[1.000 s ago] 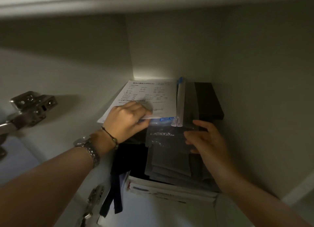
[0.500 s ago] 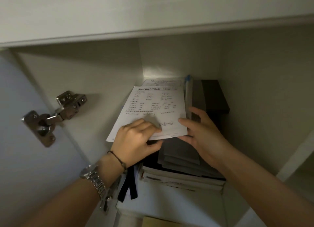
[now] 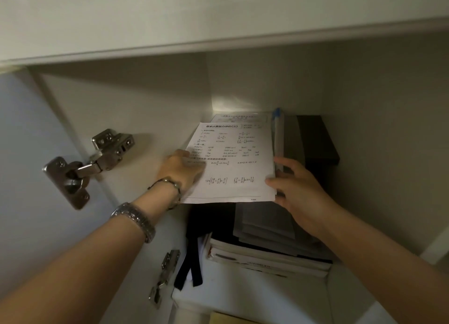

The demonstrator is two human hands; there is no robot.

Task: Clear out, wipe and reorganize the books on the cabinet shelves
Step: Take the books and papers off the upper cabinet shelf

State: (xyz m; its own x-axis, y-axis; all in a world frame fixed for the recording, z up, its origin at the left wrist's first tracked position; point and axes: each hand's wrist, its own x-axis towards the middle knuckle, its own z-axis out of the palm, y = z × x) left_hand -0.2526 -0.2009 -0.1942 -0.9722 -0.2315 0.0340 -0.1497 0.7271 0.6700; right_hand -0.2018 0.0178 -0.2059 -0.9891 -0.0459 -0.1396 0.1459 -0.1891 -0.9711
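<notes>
At six o'clock, nearest the camera, the front lip of the cabinet shelf [image 3: 233, 299] shows pale, with two dark straps [image 3: 192, 263] hanging over it. Just above, a stack of books [image 3: 267, 258] lies flat on the shelf, grey folders [image 3: 264, 224] on top. Both forearms reach in from seven and five o'clock. The left hand [image 3: 181, 168], a wristwatch [image 3: 134, 218] and a thin bracelet on its arm, lies along the left edge of a printed maths worksheet [image 3: 230, 163], its fingers blurred; whether they pinch the sheet or only press it I cannot tell. The right hand [image 3: 295, 185] pinches the sheet's right edge, thumb on top. The worksheet sits at the centre, on the pile, with another printed page [image 3: 239, 117] behind it at twelve o'clock, and a clear sleeve with a blue tip [image 3: 278, 134] and a dark box [image 3: 318, 139] at one o'clock.

The sheet looks light and floppy, likely to crease; supporting both long edges seems wise.

Half a second ago the left hand covered the sheet's bottom-left corner; it has since slid up the left edge, and the right hand has moved out to the right edge.
</notes>
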